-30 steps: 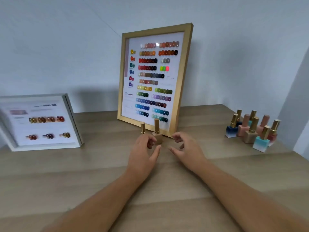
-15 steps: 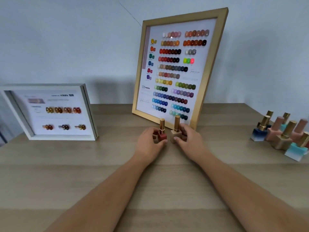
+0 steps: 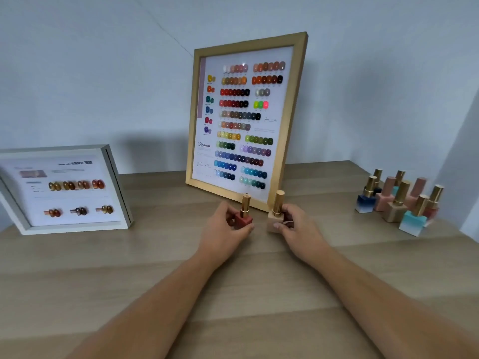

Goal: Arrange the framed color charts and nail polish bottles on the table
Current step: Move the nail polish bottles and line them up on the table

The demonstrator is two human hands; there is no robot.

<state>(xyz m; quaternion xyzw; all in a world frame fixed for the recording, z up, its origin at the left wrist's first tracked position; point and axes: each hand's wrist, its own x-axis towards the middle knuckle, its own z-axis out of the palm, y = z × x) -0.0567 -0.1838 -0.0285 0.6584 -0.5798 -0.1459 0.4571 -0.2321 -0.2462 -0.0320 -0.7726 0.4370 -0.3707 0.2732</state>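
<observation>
A gold-framed colour chart [image 3: 295, 104] stands upright against the wall at the table's middle. Just in front of it my left hand [image 3: 223, 229] grips a red nail polish bottle [image 3: 244, 216] with a gold cap. Beside it my right hand [image 3: 298, 226] holds a beige nail polish bottle [image 3: 275, 218], also gold-capped. Both bottles stand upright on the wooden table [image 3: 129, 268], a small gap apart. A white-framed chart [image 3: 114, 177] with amber swatches leans at the left.
Several more nail polish bottles [image 3: 399, 203], blue, pink, beige and turquoise, stand clustered at the table's right near the wall corner. The table's right edge runs close behind them.
My right hand has closed onto the beige bottle and my left onto the red one. The two bottles now stand slightly farther apart.
</observation>
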